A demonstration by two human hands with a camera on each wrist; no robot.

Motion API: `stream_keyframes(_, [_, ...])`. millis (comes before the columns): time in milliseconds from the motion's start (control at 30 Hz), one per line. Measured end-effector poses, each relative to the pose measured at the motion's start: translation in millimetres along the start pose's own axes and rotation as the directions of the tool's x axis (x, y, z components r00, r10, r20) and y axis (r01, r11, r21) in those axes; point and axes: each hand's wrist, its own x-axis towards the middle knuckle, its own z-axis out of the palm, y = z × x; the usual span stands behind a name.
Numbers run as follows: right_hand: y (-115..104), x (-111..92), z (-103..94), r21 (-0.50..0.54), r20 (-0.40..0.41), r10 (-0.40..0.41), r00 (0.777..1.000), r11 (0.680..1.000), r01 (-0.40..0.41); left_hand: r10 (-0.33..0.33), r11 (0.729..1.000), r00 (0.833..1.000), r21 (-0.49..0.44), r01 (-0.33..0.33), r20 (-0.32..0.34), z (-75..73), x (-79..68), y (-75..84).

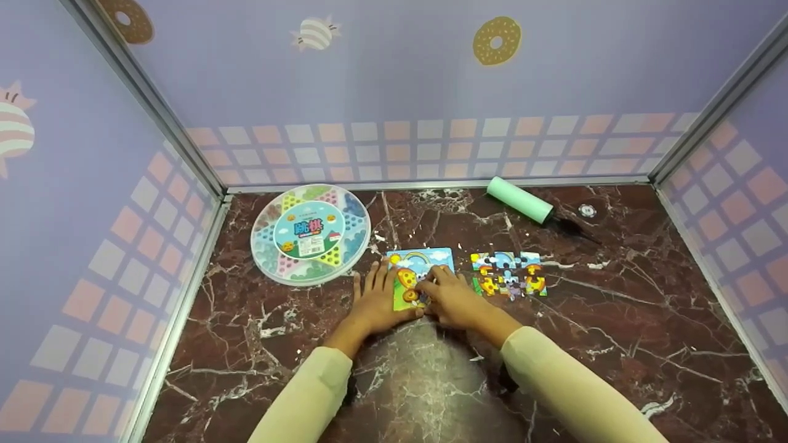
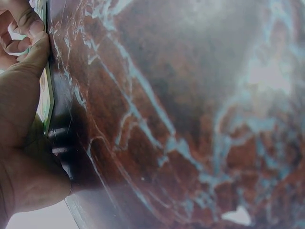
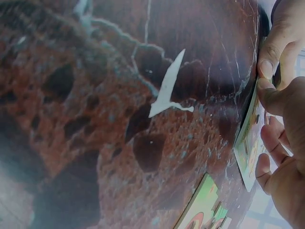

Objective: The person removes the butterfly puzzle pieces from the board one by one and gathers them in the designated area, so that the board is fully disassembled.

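Note:
A jigsaw puzzle board (image 1: 422, 255) shows a rainbow, a sun and a pizza slice. My left hand (image 1: 377, 301) lies along its left edge, fingers spread, thumb reaching to its near edge. Over the board's right part is my right hand (image 1: 452, 300), fingers bent down close to the picture; whether it pinches a puzzle piece I cannot tell. Both thumbs come together at the board's near edge (image 3: 245, 136) in the right wrist view. To the right of that hand lie several puzzle pieces (image 1: 506, 261) set out in rows.
At the left stands a round Chinese checkers box (image 1: 311, 274) with a clear lid. A mint-green cylinder (image 1: 520, 200) with a dark end lies back right, near a small white disc (image 1: 587, 211). Walls enclose the marbled table (image 1: 585, 320) at the back and both sides.

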Motion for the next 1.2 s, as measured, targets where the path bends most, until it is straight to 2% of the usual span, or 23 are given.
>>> stream_keyframes(567, [14.5, -18.5, -9.4, 0.006, -0.065, -0.031, 0.997, 0.999, 0.032, 0.002, 1.0, 1.0, -0.007, -0.002, 0.006, -1.5, 1.2, 0.9])
stream_keyframes(733, [20.2, -26.4, -9.7, 0.037, -0.076, -0.023, 0.997, 0.999, 0.026, 0.0, 1.0, 1.0, -0.005, 0.0, 0.012, -1.4, 2.0, 0.3])
stream_keyframes(867, [24.2, -32.1, -10.9, 0.059, -0.095, -0.045, 0.994, 0.997, 0.051, -0.002, 1.0, 1.0, -0.006, 0.002, 0.016, -2.8, 1.0, 1.2])
stream_keyframes(1200, [35.4, -44.8, -14.3, 0.019, -0.158, -0.073, 0.985, 0.997, 0.077, 0.004, 0.999, 1.0, -0.032, -0.003, 0.016, -3.4, -1.7, 1.8])
